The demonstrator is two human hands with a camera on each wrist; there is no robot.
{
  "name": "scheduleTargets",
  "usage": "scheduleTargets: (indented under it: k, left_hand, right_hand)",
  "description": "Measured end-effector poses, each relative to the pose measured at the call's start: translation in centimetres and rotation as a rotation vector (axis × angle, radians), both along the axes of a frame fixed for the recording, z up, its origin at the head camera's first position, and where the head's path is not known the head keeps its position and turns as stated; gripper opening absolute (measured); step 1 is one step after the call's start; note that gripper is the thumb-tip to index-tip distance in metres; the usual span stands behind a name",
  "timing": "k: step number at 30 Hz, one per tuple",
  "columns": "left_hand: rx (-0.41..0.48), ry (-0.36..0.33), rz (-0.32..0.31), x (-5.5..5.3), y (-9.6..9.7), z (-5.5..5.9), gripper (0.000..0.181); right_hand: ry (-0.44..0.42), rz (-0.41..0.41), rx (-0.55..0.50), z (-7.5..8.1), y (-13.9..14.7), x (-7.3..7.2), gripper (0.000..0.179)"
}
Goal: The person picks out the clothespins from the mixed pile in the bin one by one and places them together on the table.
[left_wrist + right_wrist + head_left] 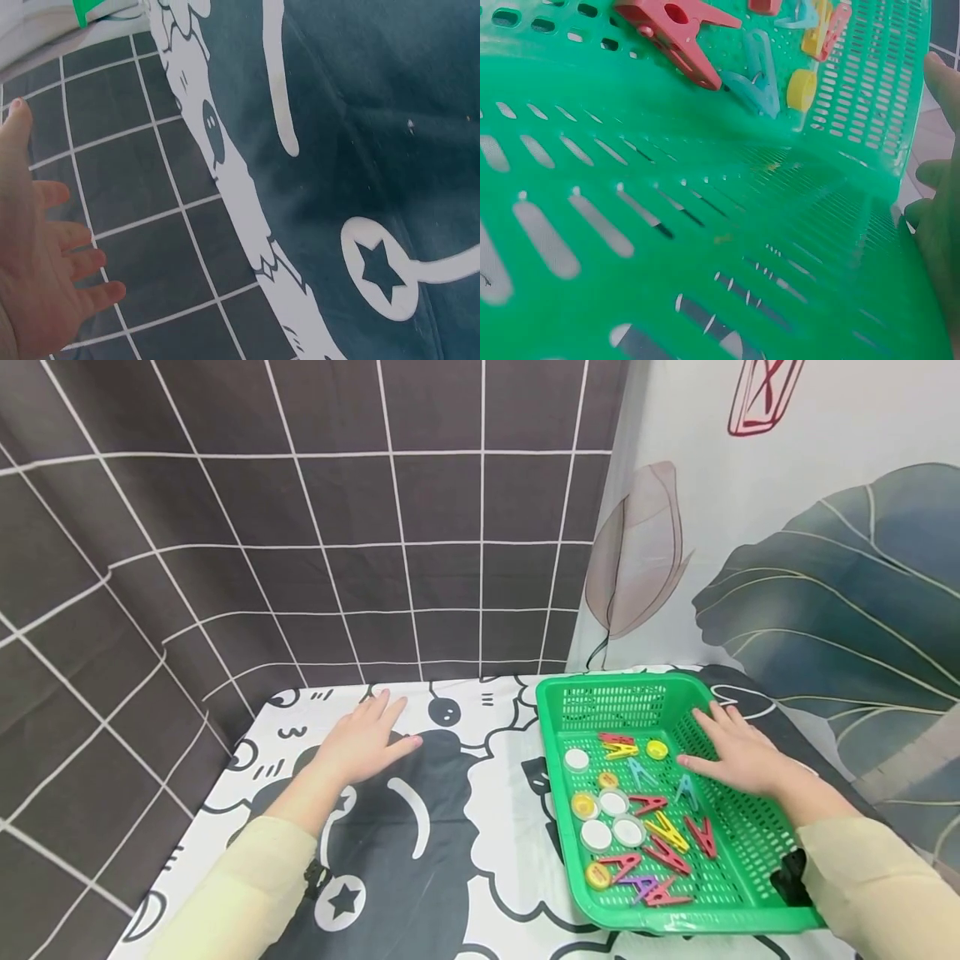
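The head camera looks forward and down from above, far enough back to take in the surface point(498, 835), the green basket point(660, 923) and the dark gridded cloth point(442, 497). The left wrist camera faces across the surface, nearer, fingers point(101, 296) at its left edge; both show the printed star point(380, 270). The right wrist camera looks closely into the green basket, sharing its clothespins point(667, 37) with the head view.

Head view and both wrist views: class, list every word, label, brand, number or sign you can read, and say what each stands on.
No readable words, brands or numbers.
"X"-like red mark in a box, cut off: white backdrop cloth.
Star sign in a white disc: tablecloth.
Yellow round caps, green basket: any print too small to read.
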State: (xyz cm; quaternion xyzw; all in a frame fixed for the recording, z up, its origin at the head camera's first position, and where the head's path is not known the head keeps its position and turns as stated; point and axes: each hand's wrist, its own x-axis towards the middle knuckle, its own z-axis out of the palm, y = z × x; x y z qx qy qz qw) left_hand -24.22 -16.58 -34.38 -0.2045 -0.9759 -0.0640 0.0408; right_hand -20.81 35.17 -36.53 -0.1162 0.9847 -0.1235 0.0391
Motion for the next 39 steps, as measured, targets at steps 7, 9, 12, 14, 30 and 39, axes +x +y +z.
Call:
scheduleTargets:
  k: [7, 9, 12, 14, 30, 39]
  left_hand:
    - [-0.003, -0.004, -0.028, -0.2, 1.3, 0.0, 0.078]
    - [-0.003, 0.0, -0.042, -0.3, 1.7, 0.0, 0.078]
    - [0.0, 0.009, -0.066, -0.3, 2.7, 0.0, 0.078]
    - [0.003, 0.025, -0.09, -0.4, 3.5, 0.0, 0.077]
    - [-0.058, 0.031, -0.275, 0.1, 12.3, 0.6, 0.076]
    - [-0.122, 0.05, -0.375, 0.8, 16.8, 0.5, 0.078]
  right_hand:
    - [0.002, 0.006, 0.01, 0.0, 0.1, 0.1, 0.093]
    - [0.002, 0.008, 0.023, -0.1, 0.1, 0.2, 0.095]
    - [0.009, 0.0, 0.047, -0.2, 0.0, 0.5, 0.096]
    - [0.015, -0.007, 0.065, -0.3, 0.0, 0.5, 0.096]
    - [0.03, -0.022, 0.073, -0.4, -0.6, 0.6, 0.101]
    - [0.022, -0.024, 0.067, -0.5, -0.4, 0.5, 0.101]
